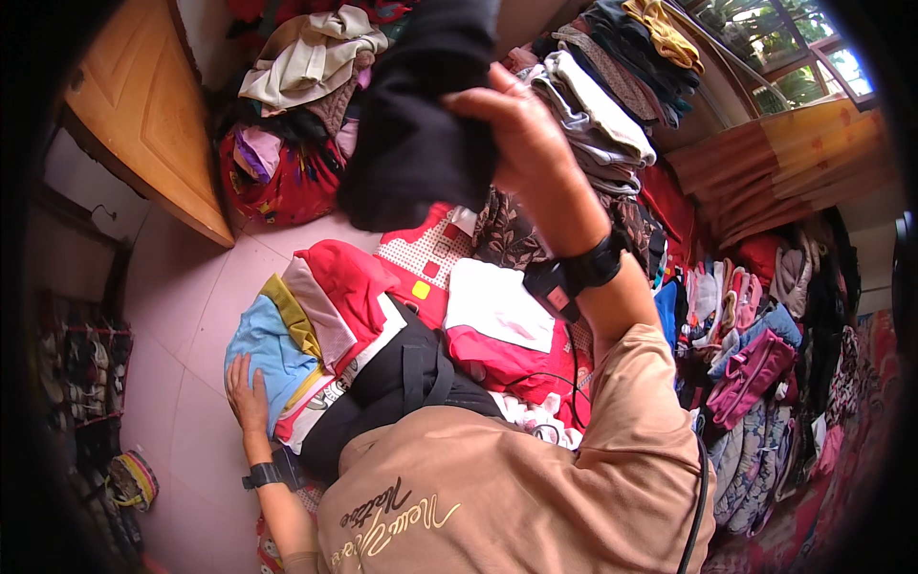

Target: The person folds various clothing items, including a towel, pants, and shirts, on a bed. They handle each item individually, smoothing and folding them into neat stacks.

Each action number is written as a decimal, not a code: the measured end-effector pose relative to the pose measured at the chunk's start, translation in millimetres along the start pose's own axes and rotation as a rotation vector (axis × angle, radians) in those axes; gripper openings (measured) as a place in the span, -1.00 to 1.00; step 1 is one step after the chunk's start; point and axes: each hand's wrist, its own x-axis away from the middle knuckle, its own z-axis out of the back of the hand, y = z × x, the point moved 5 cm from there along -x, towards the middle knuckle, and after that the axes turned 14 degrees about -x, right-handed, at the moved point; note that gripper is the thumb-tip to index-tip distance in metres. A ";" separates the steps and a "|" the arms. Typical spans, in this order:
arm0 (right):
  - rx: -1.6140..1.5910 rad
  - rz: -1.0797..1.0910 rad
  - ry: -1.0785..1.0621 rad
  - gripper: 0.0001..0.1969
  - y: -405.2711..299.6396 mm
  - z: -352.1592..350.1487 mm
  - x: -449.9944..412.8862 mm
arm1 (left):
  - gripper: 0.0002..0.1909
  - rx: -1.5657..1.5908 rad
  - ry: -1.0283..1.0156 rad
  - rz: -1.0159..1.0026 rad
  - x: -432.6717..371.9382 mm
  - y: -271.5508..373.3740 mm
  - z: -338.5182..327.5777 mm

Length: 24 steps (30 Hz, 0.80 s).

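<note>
My right hand [513, 125] is raised at the upper middle and grips a dark cloth garment [430, 122], which hangs down blurred from it. On the left, my left hand [247, 394] lies with spread fingers on a light blue garment [276, 344]. That garment is at the outer side of a pile on my lap, beside a mustard-yellow garment [294, 312], a pale pink one [323, 308] and a red one [355, 276]. A white cloth [495, 301] lies over red fabric [495, 362] to the right of my lap.
An orange wooden door [150, 107] stands at the upper left. A heap of clothes [308, 64] rests near it. Stacks of folded clothes [602, 107] rise at the upper right, with many more garments [753, 373] along the right. A small striped basket [134, 481] is at the lower left.
</note>
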 end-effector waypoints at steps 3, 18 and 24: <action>0.040 0.115 0.059 -0.79 -50.8 37.8 13.6 | -0.59 -0.004 -0.003 -0.001 0.8 -0.8 2.2; 0.328 0.064 1.098 -0.60 -52.7 399.5 275.4 | -0.63 -0.011 -0.030 -0.051 -4.5 4.5 6.2; 0.462 0.090 1.128 -0.65 -45.2 382.0 296.4 | -0.62 0.004 -0.043 -0.020 -3.7 2.3 5.9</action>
